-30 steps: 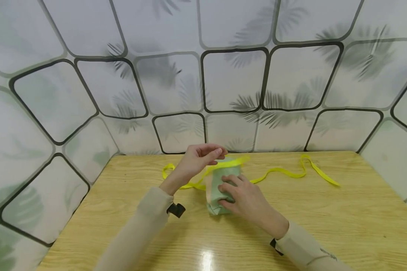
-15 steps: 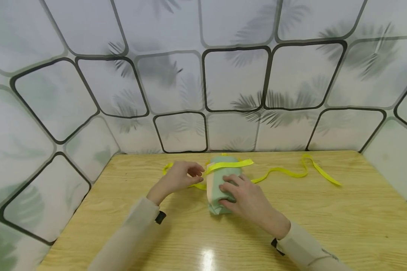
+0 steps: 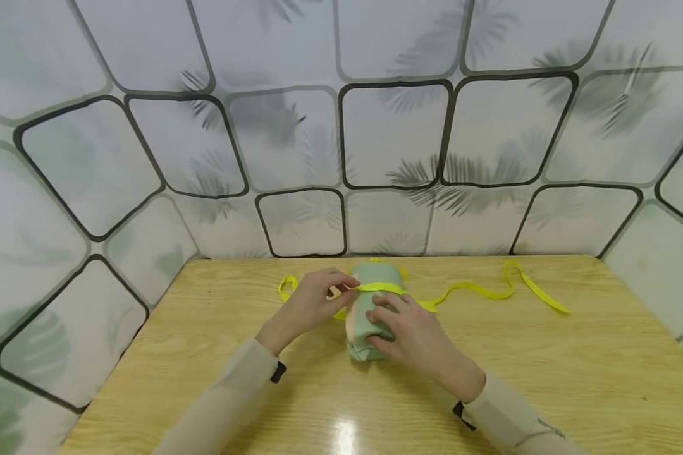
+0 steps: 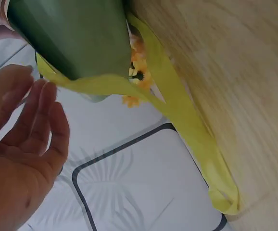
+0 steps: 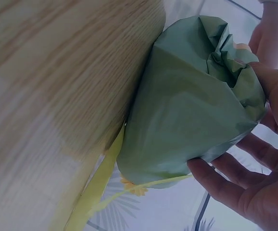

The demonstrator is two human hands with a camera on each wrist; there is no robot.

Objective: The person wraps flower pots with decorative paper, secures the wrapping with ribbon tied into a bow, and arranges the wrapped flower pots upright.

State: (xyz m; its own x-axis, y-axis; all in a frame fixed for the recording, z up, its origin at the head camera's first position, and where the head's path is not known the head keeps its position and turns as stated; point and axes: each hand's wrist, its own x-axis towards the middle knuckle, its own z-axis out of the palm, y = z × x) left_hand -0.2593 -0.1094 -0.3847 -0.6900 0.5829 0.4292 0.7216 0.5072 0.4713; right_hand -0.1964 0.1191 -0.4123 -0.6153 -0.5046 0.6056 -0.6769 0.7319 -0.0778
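Note:
A bouquet wrapped in pale green paper (image 3: 370, 325) lies on the table, its crumpled end toward me. Small orange flowers (image 4: 138, 77) peek out at its far end in the left wrist view. A yellow ribbon (image 3: 381, 287) crosses over the top of the wrapping. My left hand (image 3: 319, 297) pinches this ribbon at the bouquet's left side, between thumb and fingertips. From the right, my right hand (image 3: 418, 328) holds the bouquet down with bent fingers over its top. In the right wrist view its fingertips (image 5: 199, 168) touch the green paper (image 5: 187, 110).
The ribbon's long tail (image 3: 489, 294) runs in waves across the wooden table (image 3: 546, 379) to the right. A ribbon loop (image 3: 284, 284) lies left of the bouquet. A patterned white wall (image 3: 393, 139) rises behind the table's back edge.
My left hand drew back left from above the bouquet, leaving the ribbon across it, then came in again and now pinches the ribbon, which lies tighter. My right hand has stayed put.

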